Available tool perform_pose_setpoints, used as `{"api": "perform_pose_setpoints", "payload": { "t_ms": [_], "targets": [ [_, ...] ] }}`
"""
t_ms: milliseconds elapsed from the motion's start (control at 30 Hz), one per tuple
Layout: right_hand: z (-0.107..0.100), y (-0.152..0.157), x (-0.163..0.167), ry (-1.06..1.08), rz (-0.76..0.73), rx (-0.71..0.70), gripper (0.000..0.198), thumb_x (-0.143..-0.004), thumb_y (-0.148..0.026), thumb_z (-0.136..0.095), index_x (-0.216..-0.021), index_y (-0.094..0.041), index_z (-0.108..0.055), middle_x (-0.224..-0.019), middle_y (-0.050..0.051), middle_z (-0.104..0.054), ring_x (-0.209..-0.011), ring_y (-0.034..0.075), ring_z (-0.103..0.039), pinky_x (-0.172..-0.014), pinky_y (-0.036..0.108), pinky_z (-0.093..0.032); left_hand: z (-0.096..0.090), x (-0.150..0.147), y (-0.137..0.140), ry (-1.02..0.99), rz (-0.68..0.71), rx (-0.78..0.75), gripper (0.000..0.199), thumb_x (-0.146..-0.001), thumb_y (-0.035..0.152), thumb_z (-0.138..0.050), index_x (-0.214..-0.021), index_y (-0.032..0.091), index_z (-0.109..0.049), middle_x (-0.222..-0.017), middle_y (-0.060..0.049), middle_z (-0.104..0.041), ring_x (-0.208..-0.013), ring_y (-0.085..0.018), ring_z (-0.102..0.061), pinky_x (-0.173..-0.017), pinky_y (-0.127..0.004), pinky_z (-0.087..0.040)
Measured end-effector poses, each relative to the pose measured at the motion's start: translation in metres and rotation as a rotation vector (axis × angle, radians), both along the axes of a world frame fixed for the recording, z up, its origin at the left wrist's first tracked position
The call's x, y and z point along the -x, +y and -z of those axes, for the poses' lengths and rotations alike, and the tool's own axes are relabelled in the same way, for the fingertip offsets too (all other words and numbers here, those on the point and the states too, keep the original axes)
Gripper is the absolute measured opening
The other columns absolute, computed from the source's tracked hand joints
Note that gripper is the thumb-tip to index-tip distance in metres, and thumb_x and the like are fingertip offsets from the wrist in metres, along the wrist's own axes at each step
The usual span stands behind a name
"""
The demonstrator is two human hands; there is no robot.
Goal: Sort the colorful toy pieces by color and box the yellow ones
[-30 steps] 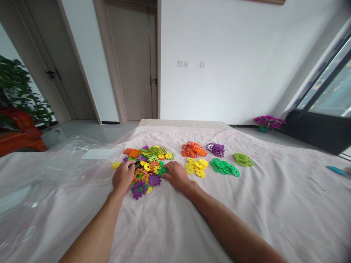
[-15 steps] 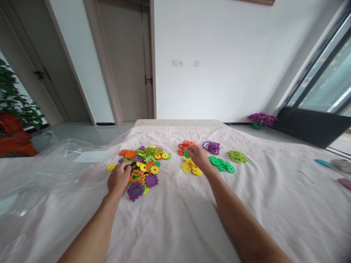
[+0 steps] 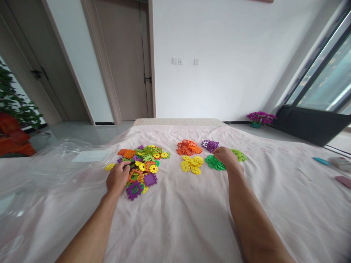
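In the head view we had, grouped by colour, a notched orange plastic pile [image 3: 188,148], notched purple pile [image 3: 210,146], yellow-disc pile [image 3: 191,164], green-disc pile [image 3: 215,163] and lime pile [image 3: 240,155]. A mixed heap [image 3: 148,157] near the desk's [image 3: 170,215] left edge remained. Fingers half curled, our left hand [image 3: 117,176] met it; our right hand [image 3: 229,158] covered green; we couldn't tell what either held.

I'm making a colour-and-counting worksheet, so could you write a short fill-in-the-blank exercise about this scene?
1. The left hand is at the mixed-colour heap, while the right hand is at the ____ discs.
2. The yellow discs lie just in front of the ____ pile.
3. The white wall bears ____ small square plates.

Missing words: green; orange; three.
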State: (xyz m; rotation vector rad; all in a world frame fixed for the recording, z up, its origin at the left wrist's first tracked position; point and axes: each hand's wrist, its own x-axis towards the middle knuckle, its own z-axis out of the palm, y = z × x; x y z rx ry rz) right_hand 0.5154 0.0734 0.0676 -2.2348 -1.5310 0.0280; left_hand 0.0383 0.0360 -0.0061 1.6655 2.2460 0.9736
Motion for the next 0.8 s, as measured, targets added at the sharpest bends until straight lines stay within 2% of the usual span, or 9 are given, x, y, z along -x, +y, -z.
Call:
{"api": "perform_pose_setpoints", "payload": {
  "t_ms": [100,300,400,500,633,800],
  "targets": [
    [-0.009,-0.001,0.010,-0.025,-0.014,0.099,0.021,-0.072,-0.020,-0.060,-0.083,-0.025,-0.078,-0.086,0.008,-0.073,-0.081,0.024,-0.067,-0.067,0.029,-0.043,0.000,0.000,0.000,0.001,0.003,-0.001,0.034,-0.088,0.036,-0.045,-0.110,0.029,-0.070,-0.120,-0.005,-0.067,-0.108,-0.025,-0.061,-0.089,-0.034,-0.048],
    [-0.013,0.002,0.070,0.006,-0.382,-0.087,0.025,-0.081,-0.015,-0.056,-0.094,-0.021,-0.077,-0.093,0.009,-0.075,-0.083,0.022,-0.066,-0.069,0.028,-0.043,0.001,0.000,0.001,0.003,-0.002,0.000,0.035,-0.088,0.036,-0.045,-0.111,0.030,-0.070,-0.120,-0.005,-0.067,-0.109,-0.024,-0.062,-0.089,-0.034,-0.048],
    [-0.004,-0.001,0.113,0.039,-0.631,-0.086,0.025,-0.083,-0.015,-0.056,-0.097,-0.021,-0.076,-0.094,0.006,-0.075,-0.083,0.018,-0.066,-0.073,0.025,-0.044,0.000,0.000,0.001,-0.001,0.006,-0.007,0.035,-0.088,0.035,-0.045,-0.112,0.029,-0.070,-0.119,-0.005,-0.067,-0.109,-0.024,-0.062,-0.090,-0.034,-0.048],
    [0.011,-0.012,0.153,0.065,-0.805,-0.080,0.024,-0.085,-0.014,-0.055,-0.098,-0.021,-0.075,-0.096,0.005,-0.073,-0.088,0.017,-0.066,-0.077,0.024,-0.046,-0.001,-0.001,0.000,0.001,0.000,0.003,0.035,-0.088,0.035,-0.045,-0.111,0.029,-0.070,-0.118,-0.005,-0.067,-0.108,-0.024,-0.062,-0.089,-0.034,-0.048],
    [0.030,-0.030,0.192,0.074,-0.919,-0.090,0.025,-0.091,-0.022,-0.057,-0.113,-0.021,-0.070,-0.110,0.007,-0.069,-0.103,0.019,-0.062,-0.088,0.027,-0.045,-0.001,-0.002,-0.001,0.002,-0.013,0.011,0.034,-0.087,0.036,-0.047,-0.111,0.030,-0.070,-0.119,-0.005,-0.067,-0.107,-0.024,-0.062,-0.085,-0.033,-0.048],
    [0.044,-0.038,0.219,0.011,-1.006,-0.106,0.033,-0.096,-0.027,-0.054,-0.127,-0.025,-0.062,-0.116,0.007,-0.062,-0.106,0.019,-0.058,-0.089,0.027,-0.044,-0.002,-0.003,-0.002,0.013,-0.013,-0.006,0.034,-0.088,0.035,-0.046,-0.111,0.030,-0.070,-0.120,-0.004,-0.067,-0.106,-0.023,-0.062,-0.084,-0.032,-0.048]
  ]
}}
